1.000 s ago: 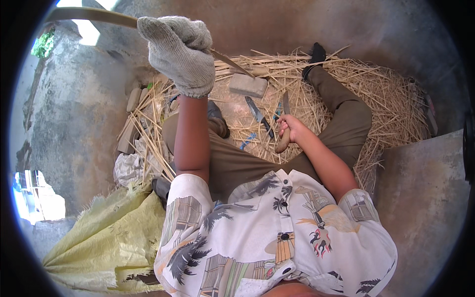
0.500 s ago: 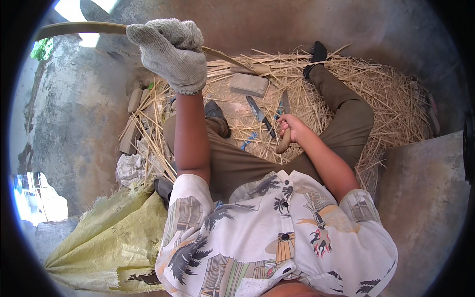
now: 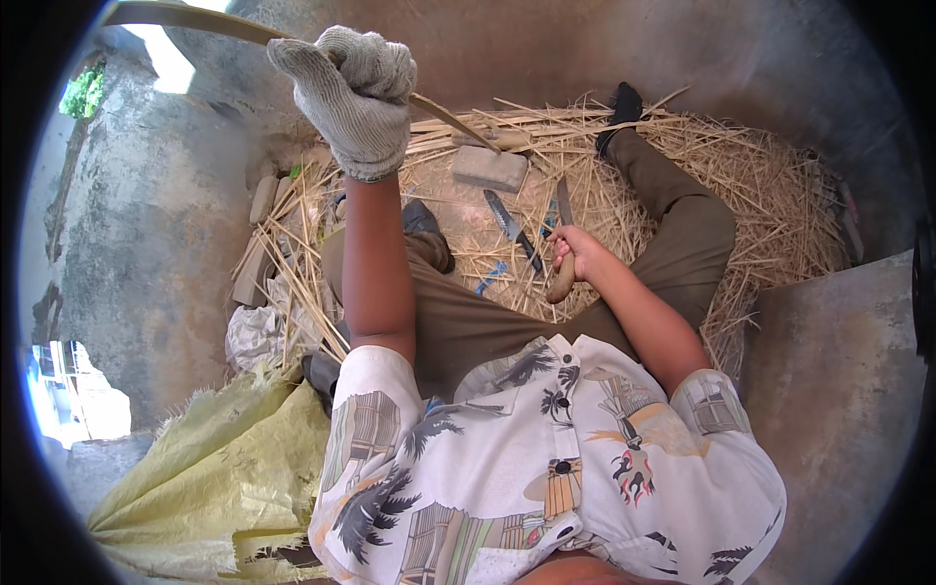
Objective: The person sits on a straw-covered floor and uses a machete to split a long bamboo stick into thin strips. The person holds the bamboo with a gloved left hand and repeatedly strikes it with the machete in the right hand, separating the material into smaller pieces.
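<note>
I watch the left hand (image 3: 353,105), gloved likely against splinters, clamp a bamboo strip (image 3: 195,19); the right hand (image 3: 577,252) grips a knife (image 3: 561,285).

Workshop, bare walls (image 3: 546,58), strewn shavings (image 3: 785,214), knives (image 3: 511,228)

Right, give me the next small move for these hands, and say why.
Probably lower the gloved left hand a little, bringing the long flat strip nearer the wooden-handled knife. The left grip is closed around the strip and raised high, while the right hand holds the knife low, its blade pointing away from the body and apart from the strip.
</note>
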Demonstrator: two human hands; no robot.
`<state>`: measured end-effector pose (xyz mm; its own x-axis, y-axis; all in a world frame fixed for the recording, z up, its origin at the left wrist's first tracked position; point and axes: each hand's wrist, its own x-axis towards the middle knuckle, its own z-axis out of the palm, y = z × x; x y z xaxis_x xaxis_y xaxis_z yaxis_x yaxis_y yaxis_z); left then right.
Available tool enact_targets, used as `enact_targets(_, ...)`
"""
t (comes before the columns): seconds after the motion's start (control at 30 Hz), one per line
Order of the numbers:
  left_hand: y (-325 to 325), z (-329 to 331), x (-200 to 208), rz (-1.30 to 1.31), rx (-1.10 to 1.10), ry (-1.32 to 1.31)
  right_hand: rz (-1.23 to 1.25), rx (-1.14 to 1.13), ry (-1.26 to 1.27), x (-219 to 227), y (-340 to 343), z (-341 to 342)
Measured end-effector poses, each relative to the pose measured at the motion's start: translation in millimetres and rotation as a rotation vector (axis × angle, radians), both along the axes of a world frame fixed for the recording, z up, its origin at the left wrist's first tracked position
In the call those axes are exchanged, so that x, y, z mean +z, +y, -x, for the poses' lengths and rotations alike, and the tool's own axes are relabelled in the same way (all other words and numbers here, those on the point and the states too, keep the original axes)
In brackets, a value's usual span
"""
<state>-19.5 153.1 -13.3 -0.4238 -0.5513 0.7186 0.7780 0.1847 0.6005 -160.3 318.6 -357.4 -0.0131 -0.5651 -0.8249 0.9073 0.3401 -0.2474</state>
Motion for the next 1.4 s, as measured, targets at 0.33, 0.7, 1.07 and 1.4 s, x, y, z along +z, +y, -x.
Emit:
enact_targets(0.33,-7.1,-7.8,-4.0,0.101,-0.317,-0.152,0.013,-0.006,0.014,8.1,1.2,-2.5)
enact_targets(0.7,-15.3,-30.2,26.6,0.038,0.018,-0.083,0.236,0.127,1.117,59.7,8.7,-33.2)
enact_targets(1.07,9.2,-40.5,14.4,0.024,-0.312,0.156,0.330,0.024,1.069,48.2,8.9,-59.6)
enact_targets(1.4,8.5,-7.3,16.2,0.152,0.322,0.055,0.307,-0.046,1.070,72.4,14.9,-38.9)
